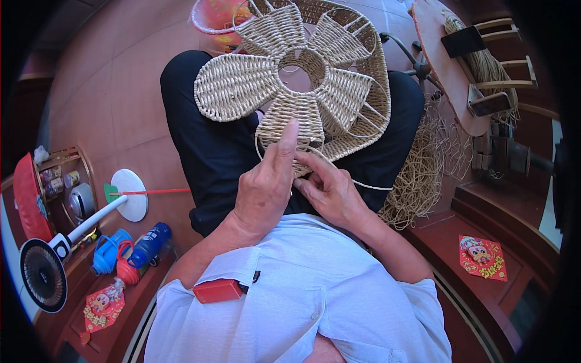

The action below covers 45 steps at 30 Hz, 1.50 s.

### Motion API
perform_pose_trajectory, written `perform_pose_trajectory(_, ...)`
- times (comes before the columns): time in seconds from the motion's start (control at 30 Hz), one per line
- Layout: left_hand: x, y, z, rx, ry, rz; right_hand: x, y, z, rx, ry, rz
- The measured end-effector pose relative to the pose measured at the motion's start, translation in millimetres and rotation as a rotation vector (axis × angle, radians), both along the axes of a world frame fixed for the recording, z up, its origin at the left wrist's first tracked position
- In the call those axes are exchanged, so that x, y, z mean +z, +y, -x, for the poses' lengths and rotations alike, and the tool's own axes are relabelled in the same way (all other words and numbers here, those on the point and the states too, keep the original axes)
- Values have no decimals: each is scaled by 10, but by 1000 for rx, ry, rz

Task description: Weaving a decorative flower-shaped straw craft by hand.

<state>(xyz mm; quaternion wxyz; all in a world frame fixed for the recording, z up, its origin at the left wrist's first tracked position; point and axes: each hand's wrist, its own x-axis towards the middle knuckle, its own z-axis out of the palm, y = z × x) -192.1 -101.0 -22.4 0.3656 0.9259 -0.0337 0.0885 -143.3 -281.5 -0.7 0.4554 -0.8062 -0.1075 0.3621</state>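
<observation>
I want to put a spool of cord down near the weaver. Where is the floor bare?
Bare floor lies left of the dark-trousered knee, between it and the round white fan base. Right of the lap is crowded: a loose pile of straw-coloured cord. Both hands work the flower-shaped woven rattan piece.

Woven flower-shaped wicker piece [296, 78], pale straw colour, with flat petals around an open round centre, resting on the dark-trousered lap of a seated person; left hand [266, 181] at its nearest petal with the index finger raised against the weave, right hand [330, 190] just beside it, fingers pinching a thin strand at the petal's lower edge. To the right, a loose heap of straw cord [423, 175] on the floor beside a wooden bench [448, 66]. To the left, a white standing fan [45, 272], a blue bottle [150, 244] and a red box [217, 290] in the shirt pocket.
</observation>
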Motion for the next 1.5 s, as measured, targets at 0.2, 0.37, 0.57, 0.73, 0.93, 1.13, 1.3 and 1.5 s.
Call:
perform_pose_trajectory(0.2,129,201,-67,209,520,1323,-35,27,174,-7,-268,23)
perform_pose_trajectory(0.37,136,675,-100,234,547,1384,14,173,89,54,-712,-34)
perform_pose_trajectory(0.57,40,1311,-375,324,344,1222,-122,340,12,243,-850,14)
perform_pose_trajectory(0.73,323,1164,-694,252,232,1168,-113,401,33,372,-896,153)
perform_pose_trajectory(0.93,265,1149,-270,340,432,726,-99,444,-8,359,-858,174)
perform_pose_trajectory(1.13,-125,617,-133,279,609,990,-148,451,4,321,-864,157)
perform_pose_trajectory(1.3,-172,580,-52,354,498,1089,-138,460,29,287,-859,133)
perform_pose_trajectory(1.5,-52,732,202,391,474,1411,-106,546,45,229,-913,81)
